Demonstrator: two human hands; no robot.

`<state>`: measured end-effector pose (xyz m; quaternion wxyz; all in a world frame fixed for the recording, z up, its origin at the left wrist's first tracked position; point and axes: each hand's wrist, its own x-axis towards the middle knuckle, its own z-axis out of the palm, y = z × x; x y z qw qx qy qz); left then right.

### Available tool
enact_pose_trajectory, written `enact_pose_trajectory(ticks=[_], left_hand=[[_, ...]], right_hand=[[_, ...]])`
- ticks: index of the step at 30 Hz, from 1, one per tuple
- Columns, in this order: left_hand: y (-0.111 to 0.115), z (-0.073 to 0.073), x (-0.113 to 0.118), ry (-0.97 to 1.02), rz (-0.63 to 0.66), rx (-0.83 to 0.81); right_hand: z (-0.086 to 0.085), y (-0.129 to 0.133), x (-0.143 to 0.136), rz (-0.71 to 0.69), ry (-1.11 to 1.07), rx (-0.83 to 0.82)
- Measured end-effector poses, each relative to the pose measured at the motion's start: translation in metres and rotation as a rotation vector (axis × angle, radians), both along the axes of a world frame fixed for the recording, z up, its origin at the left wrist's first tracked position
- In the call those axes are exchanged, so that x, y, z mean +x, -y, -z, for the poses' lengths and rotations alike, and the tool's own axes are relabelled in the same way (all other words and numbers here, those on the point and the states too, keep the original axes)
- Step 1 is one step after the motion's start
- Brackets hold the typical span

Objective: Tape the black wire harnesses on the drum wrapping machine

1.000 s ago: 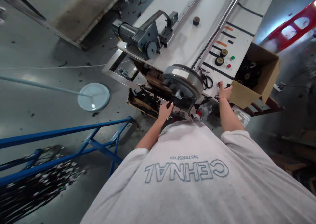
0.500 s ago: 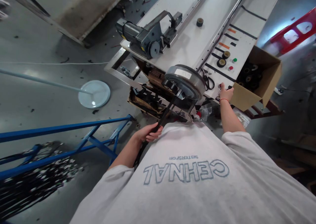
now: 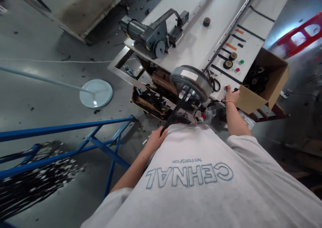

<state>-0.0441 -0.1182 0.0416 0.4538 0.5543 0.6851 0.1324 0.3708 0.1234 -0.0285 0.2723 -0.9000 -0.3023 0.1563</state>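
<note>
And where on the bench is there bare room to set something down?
Bare bench shows between the motor, lone roll and wheel, also beyond that roll. Crowded near the right hand: scissors, paired rolls, buttons, carton.

Rm on white flat benchtop [image 3: 190, 50] btwn dark-grey metal motor unit [image 3: 151, 35] & round grey drum [image 3: 205, 83]; long black strand [image 3: 176, 108], drum to L hand [image 3: 156, 139], crosses front; open brown cardboard box [image 3: 251, 101] blocks R side.

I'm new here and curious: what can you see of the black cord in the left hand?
The black cord looks long and thin; its material is unclear. It slants fairly straight from the left hand, closed around it, to the front of the round wheel; contact there is unclear.
</note>
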Motion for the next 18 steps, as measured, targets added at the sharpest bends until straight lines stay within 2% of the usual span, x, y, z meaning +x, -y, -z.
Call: enact_pose_trajectory(ticks=[10,18], left_hand=[[-0.032,0.007,0.021,0.018,0.03,0.14],[-0.056,0.014,0.038,0.005,0.033,0.134]], right_hand=[[-0.002,0.001,-0.002,-0.015,0.009,-0.005],[-0.006,0.002,-0.005,-0.009,0.002,-0.015]])
